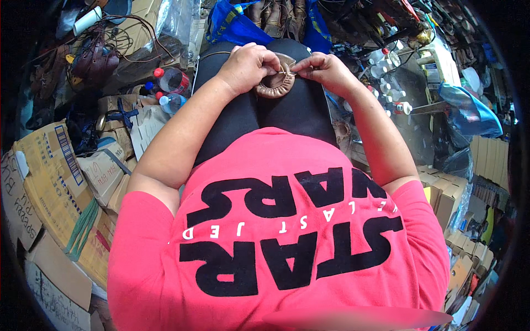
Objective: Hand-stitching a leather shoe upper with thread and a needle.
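A tan leather shoe (274,91) with a puckered, gathered rim rests on my lap, between my knees. My left hand (249,67) is closed at its upper edge, thumb and fingers pinched together. From the other side my right hand (328,73) pinches the same edge, its fingertips close to the left ones. A short pale strand, perhaps thread, shows between the two hands. Whether a needle is in either pinch is too small to tell.
Cardboard boxes (58,182) crowd the left side. Plastic bottles (172,80) stand by my left knee, and several more bottles (386,83) are to the right. A blue bag (236,23) with brown shoes (273,19) lies ahead. Dark leather pieces (96,63) hang at far left.
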The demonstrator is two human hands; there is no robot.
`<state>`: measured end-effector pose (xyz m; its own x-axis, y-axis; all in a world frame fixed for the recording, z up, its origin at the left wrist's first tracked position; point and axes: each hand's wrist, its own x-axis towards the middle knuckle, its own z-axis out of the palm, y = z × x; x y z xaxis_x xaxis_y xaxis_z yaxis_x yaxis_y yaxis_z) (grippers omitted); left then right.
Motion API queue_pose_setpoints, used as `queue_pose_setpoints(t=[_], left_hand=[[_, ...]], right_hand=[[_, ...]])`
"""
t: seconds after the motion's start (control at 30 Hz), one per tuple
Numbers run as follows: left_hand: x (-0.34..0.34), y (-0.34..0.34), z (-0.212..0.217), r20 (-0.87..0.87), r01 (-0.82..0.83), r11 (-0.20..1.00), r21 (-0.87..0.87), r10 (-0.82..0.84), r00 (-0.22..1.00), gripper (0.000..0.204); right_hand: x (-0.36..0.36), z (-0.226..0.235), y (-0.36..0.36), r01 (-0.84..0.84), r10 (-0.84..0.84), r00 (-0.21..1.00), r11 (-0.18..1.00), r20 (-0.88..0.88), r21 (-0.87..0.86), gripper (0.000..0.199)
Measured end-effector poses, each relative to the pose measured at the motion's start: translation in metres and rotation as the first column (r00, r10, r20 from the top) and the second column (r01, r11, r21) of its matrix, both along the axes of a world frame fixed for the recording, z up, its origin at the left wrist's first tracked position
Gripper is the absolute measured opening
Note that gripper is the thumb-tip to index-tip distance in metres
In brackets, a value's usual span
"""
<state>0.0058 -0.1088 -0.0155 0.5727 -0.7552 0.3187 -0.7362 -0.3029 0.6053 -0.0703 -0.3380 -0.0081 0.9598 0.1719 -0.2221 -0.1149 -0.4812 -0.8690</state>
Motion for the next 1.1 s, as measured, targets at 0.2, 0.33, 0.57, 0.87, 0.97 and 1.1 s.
queue_pose_setpoints(t=[0.2,0.33,0.57,0.87,0.97,1.1], left_hand=[[-0.026,-0.004,0.003,-0.413,-0.152,0.987,0.052,0.159,0.897,0.014],[-0.025,-0.006,0.000,-0.602,-0.142,0.990,0.024,0.128,0.788,0.015],[-0.017,-0.006,0.033,0.000,0.028,0.978,0.207,-0.029,1.000,0.007],[-0.021,0.003,0.030,-0.159,-0.036,0.961,0.275,0.082,0.984,0.008],[-0.020,-0.003,0.030,-0.338,-0.024,0.966,0.257,0.113,0.935,0.009],[-0.018,-0.002,0.025,-0.220,0.117,0.959,0.258,-0.059,0.974,0.011]], right_hand=[[-0.010,-0.001,0.006,0.032,-0.029,0.999,0.998,-0.043,0.061,0.019],[-0.008,0.014,0.018,0.085,-0.071,0.991,0.988,-0.111,0.131,0.015],[0.002,0.016,0.012,-0.115,0.115,0.991,0.993,0.064,-0.006,0.010],[-0.034,-0.005,-0.017,0.082,-0.088,0.995,0.991,0.051,0.108,0.013],[-0.054,-0.007,-0.030,0.140,-0.129,0.988,0.979,-0.080,0.147,0.013],[-0.042,0.036,-0.037,0.096,-0.108,0.970,0.993,0.218,0.066,0.014]])
